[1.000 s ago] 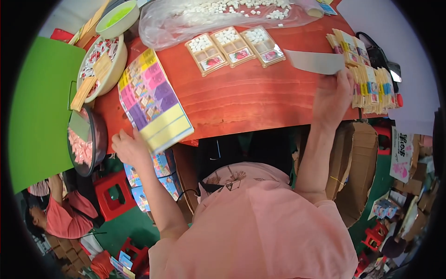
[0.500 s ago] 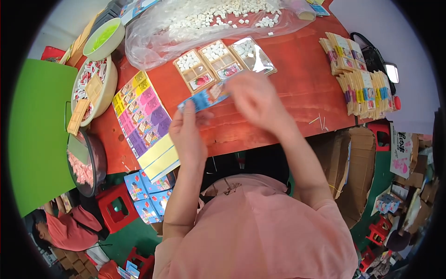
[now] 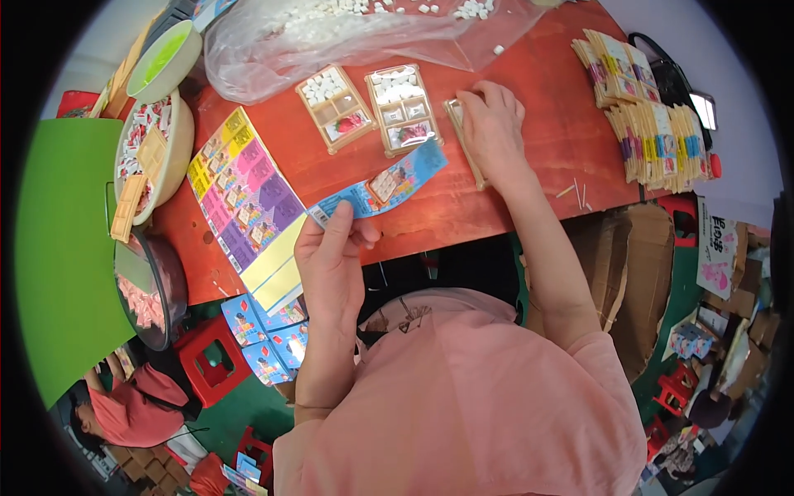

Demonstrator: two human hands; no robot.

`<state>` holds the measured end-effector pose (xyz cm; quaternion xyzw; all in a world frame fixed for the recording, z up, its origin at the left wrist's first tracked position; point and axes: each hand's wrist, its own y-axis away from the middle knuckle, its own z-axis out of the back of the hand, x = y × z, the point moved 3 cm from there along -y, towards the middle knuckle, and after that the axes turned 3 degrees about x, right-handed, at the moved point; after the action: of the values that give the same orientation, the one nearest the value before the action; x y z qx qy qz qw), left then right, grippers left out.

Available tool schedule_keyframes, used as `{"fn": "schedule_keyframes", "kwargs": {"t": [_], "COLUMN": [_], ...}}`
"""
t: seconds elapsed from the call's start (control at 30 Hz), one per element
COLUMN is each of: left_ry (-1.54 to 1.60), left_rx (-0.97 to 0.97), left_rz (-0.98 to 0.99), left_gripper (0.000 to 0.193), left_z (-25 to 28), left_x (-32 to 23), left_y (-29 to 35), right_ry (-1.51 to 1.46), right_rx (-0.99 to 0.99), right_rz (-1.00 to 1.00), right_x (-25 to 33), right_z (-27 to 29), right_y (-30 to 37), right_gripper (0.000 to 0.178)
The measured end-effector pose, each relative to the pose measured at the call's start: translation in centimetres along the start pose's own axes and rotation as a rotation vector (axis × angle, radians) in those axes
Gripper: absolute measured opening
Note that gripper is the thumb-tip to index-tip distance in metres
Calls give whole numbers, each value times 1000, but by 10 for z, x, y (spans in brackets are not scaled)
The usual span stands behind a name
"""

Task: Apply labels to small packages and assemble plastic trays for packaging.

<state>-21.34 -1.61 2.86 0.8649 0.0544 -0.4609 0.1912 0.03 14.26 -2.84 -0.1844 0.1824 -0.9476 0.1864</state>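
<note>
My left hand (image 3: 332, 256) pinches the end of a blue printed sticker strip (image 3: 405, 183), which stretches up and right in front of the trays. Its far end hangs free, close to a filled tray (image 3: 403, 116) with white pieces and a red-printed packet. Left of that stands a similar tan tray (image 3: 337, 106) holding white pieces and another packet. With its fingers closed, my right hand (image 3: 494, 124) grips a third tray (image 3: 466, 142), tipped up on its narrow side on the red table. That tray's contents are turned from sight.
A sheet of coloured stickers (image 3: 248, 198) lies at the left. Behind it are a tub of packets (image 3: 184, 157) and a green-lined bowl (image 3: 188, 58). A plastic bag of white pieces (image 3: 273, 50) spreads across the back. Stacked packed trays (image 3: 662, 145) occupy the right edge.
My right hand has left the sticker strip, moved right and taken the rightmost tray, tipping it on its side. The strip stays in my left hand. The view has shifted slightly.
</note>
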Motion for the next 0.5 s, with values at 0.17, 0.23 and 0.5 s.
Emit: {"fn": "schedule_keyframes", "kwargs": {"t": [0.17, 0.23, 0.5], "left_ry": [33, 51, 50], "left_rx": [58, 123, 150], "left_rz": [72, 67, 96], "left_gripper": [9, 8, 9], "left_z": [-19, -27, -41], "left_x": [15, 18, 33], "left_y": [-8, -12, -2], "right_ry": [-16, -138, -1685], "right_rx": [27, -119, -74], "right_rz": [-106, -61, -462], "right_x": [2, -9, -9], "right_z": [20, 32, 76], "right_y": [19, 20, 76], "right_gripper": [31, 29, 38]}}
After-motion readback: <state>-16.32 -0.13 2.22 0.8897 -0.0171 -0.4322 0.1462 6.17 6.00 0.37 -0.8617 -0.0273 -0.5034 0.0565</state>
